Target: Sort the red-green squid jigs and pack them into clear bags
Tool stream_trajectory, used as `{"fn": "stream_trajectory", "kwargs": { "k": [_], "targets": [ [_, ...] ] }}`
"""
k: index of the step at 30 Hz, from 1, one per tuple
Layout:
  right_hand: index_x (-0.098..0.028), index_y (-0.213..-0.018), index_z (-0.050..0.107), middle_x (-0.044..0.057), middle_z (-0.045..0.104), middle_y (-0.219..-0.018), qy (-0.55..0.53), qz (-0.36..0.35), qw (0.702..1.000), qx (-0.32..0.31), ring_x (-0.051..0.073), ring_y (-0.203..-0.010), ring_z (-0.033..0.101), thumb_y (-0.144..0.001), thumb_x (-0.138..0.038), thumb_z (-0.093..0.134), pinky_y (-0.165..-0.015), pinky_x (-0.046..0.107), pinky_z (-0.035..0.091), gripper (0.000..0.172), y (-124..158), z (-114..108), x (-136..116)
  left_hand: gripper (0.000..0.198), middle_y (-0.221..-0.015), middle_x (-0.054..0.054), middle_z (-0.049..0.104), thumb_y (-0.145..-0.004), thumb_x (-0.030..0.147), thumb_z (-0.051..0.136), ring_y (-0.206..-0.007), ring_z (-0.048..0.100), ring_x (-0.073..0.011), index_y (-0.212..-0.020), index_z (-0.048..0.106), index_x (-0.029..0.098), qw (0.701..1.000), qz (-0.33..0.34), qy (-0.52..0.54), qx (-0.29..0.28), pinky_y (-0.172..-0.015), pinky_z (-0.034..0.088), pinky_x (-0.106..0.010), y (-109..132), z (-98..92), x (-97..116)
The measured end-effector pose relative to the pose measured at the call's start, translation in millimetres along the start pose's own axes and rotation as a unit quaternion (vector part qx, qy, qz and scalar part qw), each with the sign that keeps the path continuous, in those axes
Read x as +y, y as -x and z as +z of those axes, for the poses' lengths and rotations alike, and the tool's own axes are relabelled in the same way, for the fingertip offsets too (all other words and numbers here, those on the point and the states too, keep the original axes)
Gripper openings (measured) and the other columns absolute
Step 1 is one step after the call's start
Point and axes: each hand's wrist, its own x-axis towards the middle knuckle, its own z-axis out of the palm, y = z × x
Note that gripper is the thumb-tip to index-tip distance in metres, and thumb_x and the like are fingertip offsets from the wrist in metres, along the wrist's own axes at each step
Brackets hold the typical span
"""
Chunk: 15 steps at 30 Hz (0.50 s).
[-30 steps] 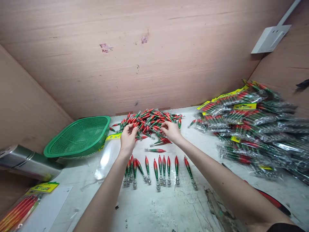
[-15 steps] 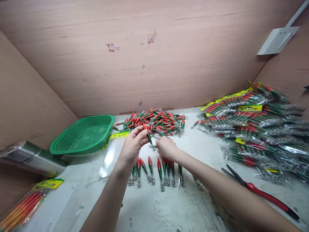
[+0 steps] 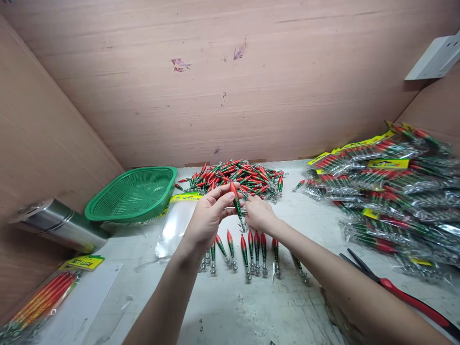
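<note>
Upright between the thumb and fingers of my left hand (image 3: pixel 212 211) is a squid jig (image 3: pixel 236 201) with a red top, a green patterned body and silver hooks below. Just right of it, my right hand (image 3: pixel 260 213) is closed at the front of the heap. Part of another green squid jig shows at its fingertips; most of that one is hidden. Behind both hands lies a heap of red and green squid jigs (image 3: pixel 237 175). Closer to me, several squid jigs (image 3: pixel 257 251) lie in a loose row, hooks towards me, partly covered by my forearms.
Left stand a green plastic basket (image 3: pixel 131 194), clear bags (image 3: pixel 176 225) with yellow headers, a metal flask (image 3: pixel 59 225) on its side and a packet of orange-red lures (image 3: pixel 46 297). Right are stacked bagged lures (image 3: pixel 381 191) and red-handled pliers (image 3: pixel 413 297). Wooden walls (image 3: pixel 215 96) surround the table.
The view has shifted, moving everything slightly right in the picture. My left hand still holds its squid jig, now closer to my right hand, which stays at the heap's front edge.
</note>
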Motion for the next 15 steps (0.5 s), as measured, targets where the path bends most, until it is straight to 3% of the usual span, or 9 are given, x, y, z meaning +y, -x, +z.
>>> {"fn": "stream_trajectory", "kwargs": {
  "k": [5, 9, 10, 12, 14, 15],
  "targets": [
    [-0.015, -0.080, 0.060, 0.001, 0.062, -0.067, -0.176, 0.002, 0.983, 0.059, 0.015, -0.065, 0.058, -0.080, -0.019, 0.062, -0.064, 0.029, 0.046, 0.004, 8, -22, 19, 0.031, -0.087, -0.006, 0.073, -0.074, 0.026, 0.070, -0.071, 0.066, -0.0136, -0.102, 0.069, 0.014, 1.000, -0.001, 0.002, -0.013, -0.067, 0.050, -0.025, 1, 0.6, -1],
    [-0.016, -0.085, 0.059, 0.001, 0.062, -0.075, -0.336, -0.001, 0.935, 0.115, 0.011, -0.059, 0.051, -0.086, -0.040, 0.054, -0.056, 0.026, 0.042, 0.024, 33, -47, 41, 0.030, -0.087, -0.006, 0.073, -0.074, 0.026, 0.070, -0.069, 0.065, -0.0124, -0.101, 0.069, 0.014, 1.000, -0.016, 0.016, -0.022, -0.068, 0.050, -0.026, -1, 1.8, -3],
    [-0.016, -0.085, 0.061, 0.002, 0.062, -0.078, -0.405, -0.005, 0.906, 0.121, 0.010, -0.059, 0.050, -0.084, -0.044, 0.058, -0.056, 0.026, 0.042, 0.028, 41, -53, 45, 0.029, -0.088, -0.006, 0.073, -0.074, 0.025, 0.070, -0.069, 0.065, -0.0120, -0.102, 0.069, 0.014, 0.999, -0.020, 0.019, -0.026, -0.068, 0.050, -0.025, -1, 2.3, -4],
    [-0.018, -0.084, 0.066, 0.002, 0.063, -0.082, -0.564, -0.012, 0.819, 0.102, 0.010, -0.063, 0.051, -0.077, -0.046, 0.068, -0.059, 0.026, 0.044, 0.029, 56, -61, 51, 0.027, -0.088, -0.006, 0.073, -0.075, 0.025, 0.069, -0.070, 0.065, -0.0117, -0.100, 0.070, 0.014, 0.999, -0.028, 0.026, -0.032, -0.069, 0.050, -0.025, -1, 3.7, -5],
    [-0.019, -0.085, 0.070, 0.002, 0.065, -0.084, -0.682, -0.015, 0.730, 0.047, 0.011, -0.069, 0.056, -0.073, -0.040, 0.075, -0.066, 0.026, 0.047, 0.025, 69, -65, 52, 0.024, -0.088, -0.006, 0.073, -0.076, 0.024, 0.069, -0.070, 0.065, -0.0115, -0.099, 0.070, 0.015, 0.998, -0.040, 0.032, -0.038, -0.070, 0.051, -0.025, 0, 5.7, -7],
    [-0.020, -0.086, 0.071, 0.002, 0.066, -0.084, -0.707, -0.017, 0.706, 0.016, 0.012, -0.072, 0.058, -0.074, -0.038, 0.076, -0.070, 0.027, 0.048, 0.023, 73, -65, 52, 0.024, -0.088, -0.006, 0.073, -0.077, 0.024, 0.068, -0.070, 0.065, -0.0114, -0.099, 0.070, 0.015, 0.997, -0.047, 0.033, -0.042, -0.070, 0.051, -0.025, 1, 7.0, -8]
  ]
}}
